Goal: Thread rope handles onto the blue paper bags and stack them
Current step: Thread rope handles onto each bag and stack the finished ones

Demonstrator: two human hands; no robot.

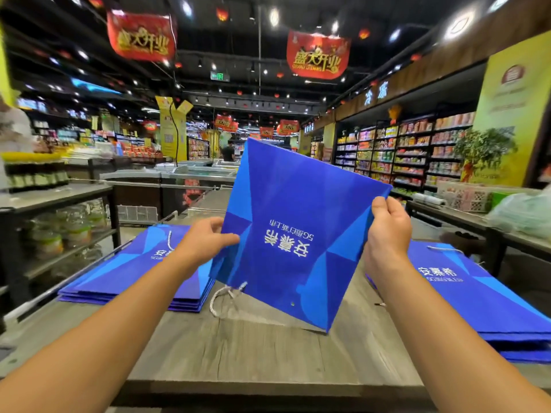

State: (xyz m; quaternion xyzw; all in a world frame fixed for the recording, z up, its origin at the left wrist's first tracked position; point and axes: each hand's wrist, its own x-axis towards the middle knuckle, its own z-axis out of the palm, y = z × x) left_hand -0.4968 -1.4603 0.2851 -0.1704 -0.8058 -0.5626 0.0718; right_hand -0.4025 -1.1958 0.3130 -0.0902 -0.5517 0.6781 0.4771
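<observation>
A supermarket: stocked shelves point(417, 150), freezer chests point(179, 177), hanging banners point(317, 55).

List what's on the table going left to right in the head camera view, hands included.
Left stack of blue bags → left hand → held blue bag → right hand → right stack of blue bags.

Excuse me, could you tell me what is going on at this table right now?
A person holds one blue paper bag tilted above the wooden table, the left hand and right hand gripping its side edges. A white rope handle hangs from its lower edge. Flat stacks of bags lie to the left and right.
</observation>
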